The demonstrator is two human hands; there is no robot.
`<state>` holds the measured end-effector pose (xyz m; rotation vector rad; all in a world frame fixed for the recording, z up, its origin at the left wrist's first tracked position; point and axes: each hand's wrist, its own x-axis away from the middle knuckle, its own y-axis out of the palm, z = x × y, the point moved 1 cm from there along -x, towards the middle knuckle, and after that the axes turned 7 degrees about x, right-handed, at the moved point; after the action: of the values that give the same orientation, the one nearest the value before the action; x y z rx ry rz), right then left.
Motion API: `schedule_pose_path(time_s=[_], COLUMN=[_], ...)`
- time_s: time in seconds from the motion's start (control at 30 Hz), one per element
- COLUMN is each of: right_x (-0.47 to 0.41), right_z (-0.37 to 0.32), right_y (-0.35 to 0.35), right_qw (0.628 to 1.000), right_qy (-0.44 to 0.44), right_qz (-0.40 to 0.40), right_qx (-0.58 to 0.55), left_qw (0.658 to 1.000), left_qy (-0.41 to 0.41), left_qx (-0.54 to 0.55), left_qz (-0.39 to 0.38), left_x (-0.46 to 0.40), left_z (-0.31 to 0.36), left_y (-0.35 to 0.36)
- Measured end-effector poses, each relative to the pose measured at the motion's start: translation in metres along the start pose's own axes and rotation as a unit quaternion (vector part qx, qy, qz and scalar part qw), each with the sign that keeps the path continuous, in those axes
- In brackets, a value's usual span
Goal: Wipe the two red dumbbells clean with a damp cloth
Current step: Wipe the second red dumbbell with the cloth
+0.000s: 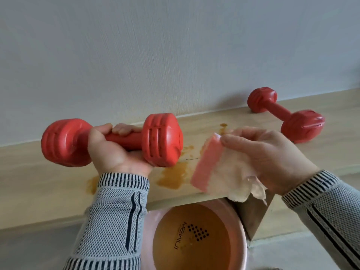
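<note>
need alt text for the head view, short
A left hand grips a red dumbbell by its handle while the right hand holds a pink-edged cloth beside it. A second red dumbbell lies on the stained wooden surface.

Pale wooden shelf (pixel 48 191) running along a grey-white wall (pixel 155 45). Orange-brown liquid stains (pixel 173 177) sitting on the wood near its front edge, smaller drips (pixel 223 125) lying farther back. Pink basin (pixel 242 230) sitting below the shelf edge, holding orange-brown liquid, dotted logo and lettering showing through on the bottom.
</note>
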<state>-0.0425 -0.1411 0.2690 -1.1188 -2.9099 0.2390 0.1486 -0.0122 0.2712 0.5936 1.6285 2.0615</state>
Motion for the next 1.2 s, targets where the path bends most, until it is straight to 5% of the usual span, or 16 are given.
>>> schedule_pose_path(time_s=[0.1,0.23,0.3,0.4,0.57,0.93,1.2], right_x=[0.003,0.000,-0.004,-0.002,0.003,-0.001,-0.002], right_z=[-0.004,-0.004,0.002,0.006,0.010,0.025,0.027], right_y=[-0.006,-0.008,-0.004,0.015,0.047,0.056,0.056], right_qw=[0.975,0.942,0.957,0.993,0.982,0.977,0.992], right_qy=[-0.110,-0.133,-0.087,-0.007,-0.015,-0.211,-0.121], right_qz=[0.065,0.140,0.167,0.116,0.005,-0.024,0.023], right_qx=[0.181,0.275,0.221,-0.009,-0.191,0.024,0.026], left_qw=[0.999,0.995,0.995,0.992,0.982,0.975,0.974], left_qy=[-0.018,0.042,0.055,0.088,0.139,0.147,0.150], left_qx=[0.015,0.051,0.034,-0.013,-0.083,-0.094,-0.119], left_qz=[0.035,0.070,0.080,0.087,0.096,0.135,0.117], left_x=[0.010,0.021,0.022,0.021,0.018,0.011,0.017], left_z=[-0.005,-0.018,-0.020,-0.025,-0.031,-0.031,-0.041], left_y=[0.004,0.011,0.008,0.006,0.007,-0.002,0.002])
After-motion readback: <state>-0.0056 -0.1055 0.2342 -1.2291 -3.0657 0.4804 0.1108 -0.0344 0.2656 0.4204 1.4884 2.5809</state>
